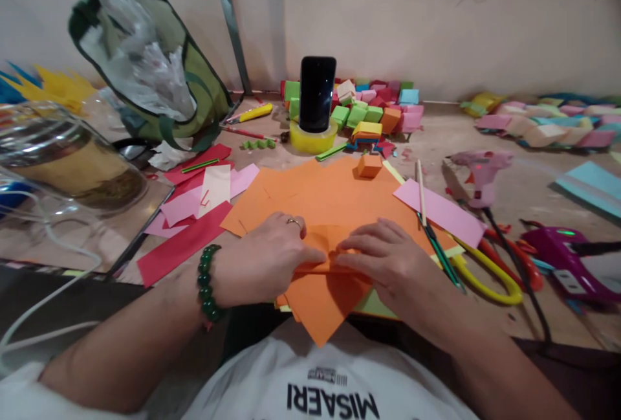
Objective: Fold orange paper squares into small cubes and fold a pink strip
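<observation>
At the near edge of the table, a partly folded piece of orange paper (323, 239) lies between my hands. My left hand (266, 255), with a ring and a green bead bracelet, closes its fingers on the left side of the fold. My right hand (381, 252) presses its fingertips on the right side. Larger orange sheets (315, 190) are spread beneath, and one pointed corner (323, 316) hangs toward my lap. A small orange paper box (369, 165) sits on the sheets' far edge.
Behind stands a phone (317, 93) in a yellow tape roll (313, 138), near colourful paper blocks (356, 114). Pink and red strips (187, 239) and a jar (72, 161) lie left. Yellow-handled scissors (490, 281), a pink glue gun (480, 171) and a purple device (565, 261) are right.
</observation>
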A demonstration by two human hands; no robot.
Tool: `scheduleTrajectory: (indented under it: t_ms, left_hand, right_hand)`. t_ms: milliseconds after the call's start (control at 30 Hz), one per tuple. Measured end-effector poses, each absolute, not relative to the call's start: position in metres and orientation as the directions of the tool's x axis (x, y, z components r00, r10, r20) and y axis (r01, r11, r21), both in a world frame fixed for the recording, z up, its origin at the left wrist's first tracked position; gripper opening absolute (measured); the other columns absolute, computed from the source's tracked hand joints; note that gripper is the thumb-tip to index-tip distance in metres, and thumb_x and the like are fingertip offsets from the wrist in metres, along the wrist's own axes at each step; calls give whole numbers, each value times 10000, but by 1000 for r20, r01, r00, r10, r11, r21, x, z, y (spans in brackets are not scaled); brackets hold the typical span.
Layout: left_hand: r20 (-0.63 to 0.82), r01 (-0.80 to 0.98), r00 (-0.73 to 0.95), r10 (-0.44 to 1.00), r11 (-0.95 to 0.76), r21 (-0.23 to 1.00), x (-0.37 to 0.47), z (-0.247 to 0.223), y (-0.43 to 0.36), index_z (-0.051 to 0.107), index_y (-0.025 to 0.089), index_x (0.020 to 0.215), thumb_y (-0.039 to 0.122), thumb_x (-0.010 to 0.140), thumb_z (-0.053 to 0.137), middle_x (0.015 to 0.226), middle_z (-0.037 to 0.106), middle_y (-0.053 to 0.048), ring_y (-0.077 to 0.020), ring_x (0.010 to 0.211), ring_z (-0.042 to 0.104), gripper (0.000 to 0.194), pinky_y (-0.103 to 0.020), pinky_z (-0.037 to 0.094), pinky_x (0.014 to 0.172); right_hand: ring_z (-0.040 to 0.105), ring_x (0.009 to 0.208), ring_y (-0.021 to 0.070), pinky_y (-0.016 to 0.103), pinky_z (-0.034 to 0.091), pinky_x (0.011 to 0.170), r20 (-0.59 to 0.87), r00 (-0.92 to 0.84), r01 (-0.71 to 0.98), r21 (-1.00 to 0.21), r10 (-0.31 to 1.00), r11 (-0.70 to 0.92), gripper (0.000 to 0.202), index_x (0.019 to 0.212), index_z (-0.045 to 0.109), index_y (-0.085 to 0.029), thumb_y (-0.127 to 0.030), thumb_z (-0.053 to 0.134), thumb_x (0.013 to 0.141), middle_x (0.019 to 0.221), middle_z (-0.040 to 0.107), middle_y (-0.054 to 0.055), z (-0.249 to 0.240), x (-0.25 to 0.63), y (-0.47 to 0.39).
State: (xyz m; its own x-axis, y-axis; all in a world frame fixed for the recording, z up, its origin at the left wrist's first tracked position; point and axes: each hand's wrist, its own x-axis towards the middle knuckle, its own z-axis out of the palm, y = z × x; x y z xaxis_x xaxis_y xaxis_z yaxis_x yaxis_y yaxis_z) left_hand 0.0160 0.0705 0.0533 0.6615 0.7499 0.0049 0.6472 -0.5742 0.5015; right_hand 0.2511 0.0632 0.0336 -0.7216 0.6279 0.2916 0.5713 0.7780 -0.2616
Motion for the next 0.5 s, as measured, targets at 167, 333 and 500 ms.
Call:
scheduleTrajectory:
  t_ms: [167, 333, 500]
  left_hand:
    - [-117, 643, 749, 653, -672, 368, 10, 55, 69, 677, 354, 1062, 177, 854, 516, 967, 587, -83, -243, 909, 535, 317, -335, 389, 772]
    - [-134, 610, 790, 599, -744, 272, 9, 57, 66, 658, 356, 1085, 41, 772, 528, 929, 580, -66, -235, 908, 535, 462, -344, 402, 791]
    - [-121, 617, 786, 606, -761, 200, 11, 58, 64, 690, 310, 982, 59, 737, 577, 863, 578, -68, -246, 856, 545, 369, -342, 400, 732]
  right_hand:
    - [540, 904, 184, 339, 415, 794, 185, -806, 490, -325, 562, 809, 307, 1023, 662, -192, -31, 476, 840, 982, 679, 61, 31, 242, 59]
    - [528, 832, 184, 304, 431, 676, 108, -828, 493, -327, 550, 806, 157, 951, 675, -161, -139, 613, 809, 925, 665, 67, 32, 237, 59]
    - [528, 822, 187, 309, 453, 684, 118, -870, 441, -248, 478, 863, 159, 899, 673, -130, -132, 515, 874, 854, 647, 88, 29, 231, 58]
